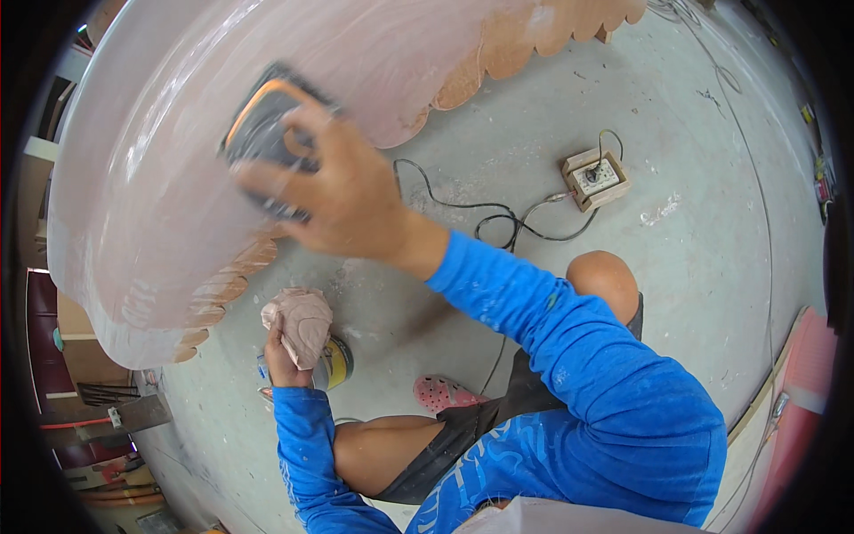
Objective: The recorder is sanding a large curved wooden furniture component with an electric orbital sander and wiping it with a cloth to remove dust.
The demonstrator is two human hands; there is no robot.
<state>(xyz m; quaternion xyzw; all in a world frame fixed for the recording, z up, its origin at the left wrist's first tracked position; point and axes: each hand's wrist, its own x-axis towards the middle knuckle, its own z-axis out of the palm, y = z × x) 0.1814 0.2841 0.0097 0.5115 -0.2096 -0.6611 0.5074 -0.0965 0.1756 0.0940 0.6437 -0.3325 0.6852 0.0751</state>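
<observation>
My right hand (342,191) is wrapped round a black and orange power sander (267,125), blurred by motion. The sander is against the large curved pale pink panel (169,169), whose lower edge is scalloped in brownish tan. Lower down, my left hand (285,360) holds a pinkish lump of putty-like paste (304,320) with a swirled, layered surface. Whether a board lies under the paste is hidden. Just behind that hand, a round can with a yellow label (334,363) stands on the floor, partly covered.
A wooden box with a power socket (594,178) sits on the grey floor, a plug in it. A black cable (463,206) loops from there toward the panel. My knee (605,283) and pink clog (445,393) are close by. A pink padded object (805,392) stands at right.
</observation>
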